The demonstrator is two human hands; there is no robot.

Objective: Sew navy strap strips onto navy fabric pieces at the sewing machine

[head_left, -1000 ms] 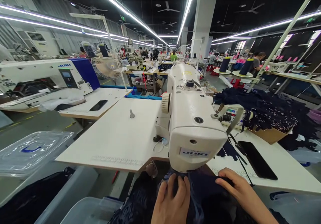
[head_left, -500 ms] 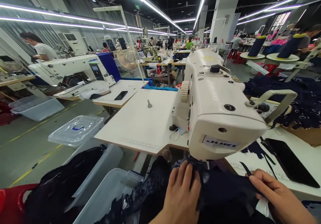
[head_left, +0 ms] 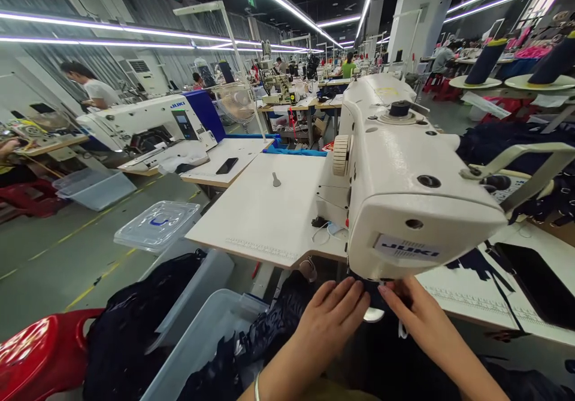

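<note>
Beneath the head of a white JUKI sewing machine, both my hands are at a piece of dark navy fabric. My left hand lies over the fabric with its fingers stretched out side by side, the tips near the needle area. Close on the other side, my right hand has thumb and fingers pinched together at the fabric's edge. A small white piece hangs below that hand; its kind is unclear. Between the hands shows a pale rounded edge. The needle is hidden by the machine head.
A white table with a grey key-shaped piece adjoins the machine. Plastic bins with dark cloth and a red stool stand at left. A black phone and dark strips lie at right. A person works farther left.
My right hand has moved left from the side, where it held a dark strip's end, to the spot under the machine head beside my left hand. The view has turned slightly left.
</note>
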